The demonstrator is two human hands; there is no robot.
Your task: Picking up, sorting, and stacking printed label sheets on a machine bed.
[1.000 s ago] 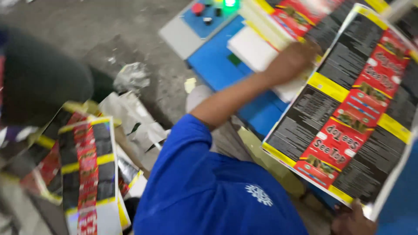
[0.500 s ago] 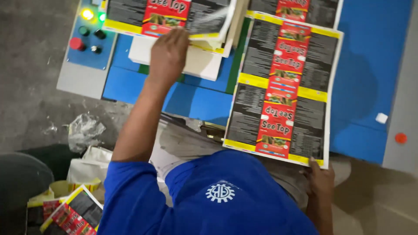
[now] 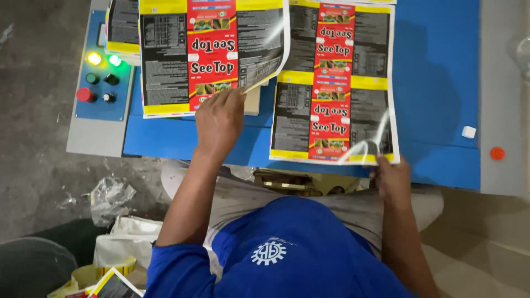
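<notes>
My left hand (image 3: 220,120) grips the near edge of a glossy printed sheet (image 3: 212,49), black with yellow bands and a red centre strip. That sheet lies over a stack of sheets at the left of the blue table (image 3: 436,83), and its right edge curls up. My right hand (image 3: 392,177) pinches the near right corner of a second, similar printed sheet (image 3: 331,88). This one lies flat on the blue surface just right of the first. The two sheets overlap slightly at the top.
A blue control panel (image 3: 102,77) with lit yellow and green lamps and a red button sits at the table's left end. A small white block (image 3: 468,132) and a red cap (image 3: 497,153) lie at the right. Crumpled plastic (image 3: 110,196) and more sheets (image 3: 113,284) lie on the floor.
My left hand has gone from resting on the stack to gripping the top sheet's near edge, and that sheet now curls up. My right hand keeps hold of the right sheet's corner.
</notes>
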